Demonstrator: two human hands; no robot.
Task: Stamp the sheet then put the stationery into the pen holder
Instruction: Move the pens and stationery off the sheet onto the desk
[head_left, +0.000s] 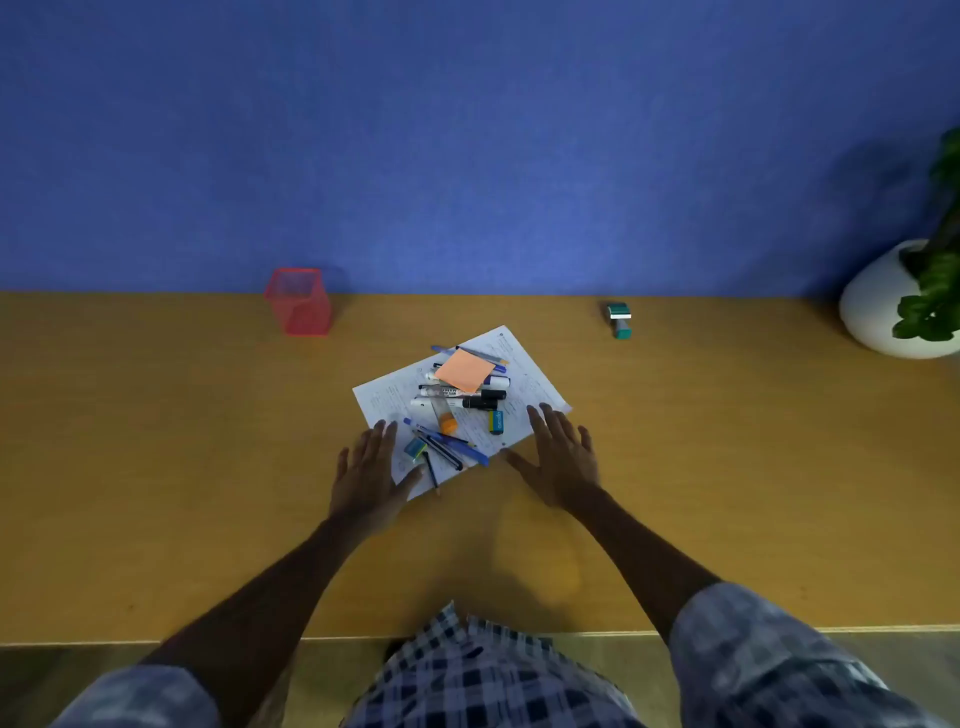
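Note:
A printed white sheet (535, 384) lies tilted in the middle of the wooden desk (156, 467). On it sits a heap of stationery: markers (467, 401), blue pens (447, 441), an orange sticky-note pad (464, 370), a glue stick (447, 422) and small erasers. My left hand (366, 475) rests flat, fingers apart, at the sheet's near-left corner. My right hand (563, 457) lies flat and spread at its near-right edge. A teal stamp (619, 319) stands far right. A red mesh pen holder (298, 300) stands far left, near the wall.
A blue wall (467, 156) rises behind the desk. A white pot with a green plant (893, 306) sits at the far right. The desk's front edge (519, 634) runs just before my checked shirt.

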